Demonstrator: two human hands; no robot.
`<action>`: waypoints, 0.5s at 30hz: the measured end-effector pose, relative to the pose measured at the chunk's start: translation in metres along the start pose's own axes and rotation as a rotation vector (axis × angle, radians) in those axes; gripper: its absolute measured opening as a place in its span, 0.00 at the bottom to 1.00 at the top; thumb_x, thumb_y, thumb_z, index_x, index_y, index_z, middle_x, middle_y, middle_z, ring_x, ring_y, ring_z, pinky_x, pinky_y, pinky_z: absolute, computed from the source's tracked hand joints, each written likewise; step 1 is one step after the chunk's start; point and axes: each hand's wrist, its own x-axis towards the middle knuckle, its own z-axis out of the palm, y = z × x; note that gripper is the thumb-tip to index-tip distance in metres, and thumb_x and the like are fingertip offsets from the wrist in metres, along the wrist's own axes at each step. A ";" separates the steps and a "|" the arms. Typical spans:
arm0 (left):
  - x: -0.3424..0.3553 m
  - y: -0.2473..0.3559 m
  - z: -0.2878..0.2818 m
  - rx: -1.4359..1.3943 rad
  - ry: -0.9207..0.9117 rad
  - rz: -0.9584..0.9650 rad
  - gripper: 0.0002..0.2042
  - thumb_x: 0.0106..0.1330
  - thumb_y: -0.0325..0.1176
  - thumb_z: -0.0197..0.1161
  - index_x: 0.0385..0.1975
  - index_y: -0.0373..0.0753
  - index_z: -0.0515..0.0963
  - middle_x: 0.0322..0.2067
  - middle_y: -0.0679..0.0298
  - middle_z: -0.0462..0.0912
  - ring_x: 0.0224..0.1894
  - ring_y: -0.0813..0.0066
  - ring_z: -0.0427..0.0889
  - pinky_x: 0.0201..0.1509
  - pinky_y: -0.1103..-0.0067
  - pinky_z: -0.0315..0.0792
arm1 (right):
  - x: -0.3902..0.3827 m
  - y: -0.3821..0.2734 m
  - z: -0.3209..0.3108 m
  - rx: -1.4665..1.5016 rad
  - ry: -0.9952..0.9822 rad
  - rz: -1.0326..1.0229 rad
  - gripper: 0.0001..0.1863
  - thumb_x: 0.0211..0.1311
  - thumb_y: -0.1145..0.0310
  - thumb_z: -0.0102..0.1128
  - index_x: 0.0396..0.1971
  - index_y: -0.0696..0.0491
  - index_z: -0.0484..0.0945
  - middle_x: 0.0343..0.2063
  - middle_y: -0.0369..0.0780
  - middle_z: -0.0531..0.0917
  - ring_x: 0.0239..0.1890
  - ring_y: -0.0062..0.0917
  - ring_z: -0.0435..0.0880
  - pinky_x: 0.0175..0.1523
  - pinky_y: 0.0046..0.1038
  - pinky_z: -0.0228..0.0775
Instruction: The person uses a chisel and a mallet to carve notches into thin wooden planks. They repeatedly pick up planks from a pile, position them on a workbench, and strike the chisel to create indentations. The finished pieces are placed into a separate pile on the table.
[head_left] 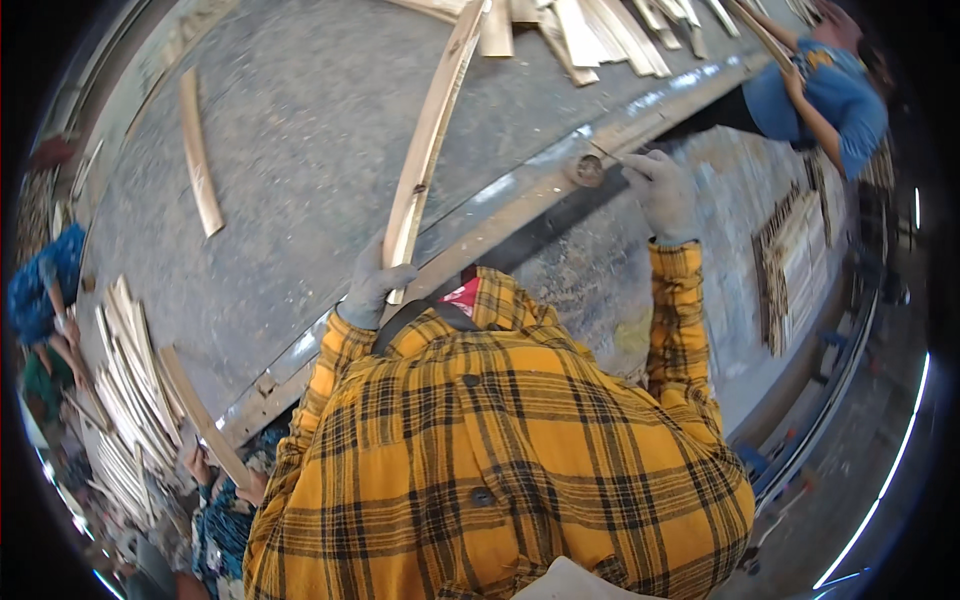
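My left hand, in a pale grey glove, is closed round the near end of a long wooden strip. The strip slants away over the grey table and has a dark knot partway along. My right hand, also gloved, pinches a thin stick whose tip points left over the table edge. Just below the stick, a small round container with something dark inside sits on the edge rail.
Several wooden strips are piled at the far side, and one strip lies alone at left. More strips form a stack at lower left. Co-workers stand at right, far left and lower left. Boards rest at right.
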 end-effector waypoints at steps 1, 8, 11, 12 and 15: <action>0.006 -0.001 0.003 0.056 -0.006 -0.008 0.37 0.43 0.34 0.70 0.58 0.31 0.68 0.39 0.66 0.73 0.41 0.77 0.71 0.47 0.79 0.68 | 0.001 0.020 -0.007 -0.190 -0.058 0.009 0.08 0.57 0.70 0.62 0.35 0.53 0.84 0.31 0.41 0.83 0.33 0.34 0.81 0.38 0.31 0.72; 0.032 0.012 0.025 0.210 -0.049 0.000 0.39 0.42 0.33 0.72 0.59 0.31 0.67 0.42 0.66 0.74 0.43 0.77 0.72 0.47 0.81 0.68 | 0.016 0.046 0.036 -0.427 -0.345 -0.064 0.10 0.57 0.62 0.55 0.35 0.43 0.85 0.32 0.44 0.84 0.38 0.42 0.84 0.43 0.41 0.74; 0.032 0.013 0.028 0.223 -0.048 0.040 0.34 0.45 0.32 0.69 0.56 0.28 0.67 0.33 0.68 0.74 0.32 0.82 0.73 0.34 0.84 0.69 | 0.020 0.047 0.056 -0.525 -0.391 -0.076 0.08 0.56 0.63 0.57 0.33 0.41 0.85 0.30 0.42 0.84 0.36 0.40 0.83 0.41 0.39 0.75; 0.030 0.013 0.021 0.228 -0.049 0.049 0.35 0.45 0.32 0.69 0.56 0.28 0.67 0.33 0.68 0.74 0.32 0.82 0.73 0.34 0.84 0.69 | 0.022 0.035 0.059 -0.539 -0.412 -0.065 0.08 0.55 0.64 0.57 0.33 0.41 0.85 0.30 0.42 0.84 0.36 0.40 0.84 0.42 0.39 0.75; 0.026 0.012 0.012 0.215 -0.047 0.033 0.36 0.43 0.33 0.71 0.57 0.29 0.68 0.35 0.67 0.74 0.35 0.80 0.73 0.38 0.82 0.69 | 0.032 0.017 0.060 -0.530 -0.479 -0.032 0.08 0.54 0.64 0.60 0.32 0.42 0.85 0.30 0.42 0.84 0.36 0.39 0.84 0.42 0.38 0.75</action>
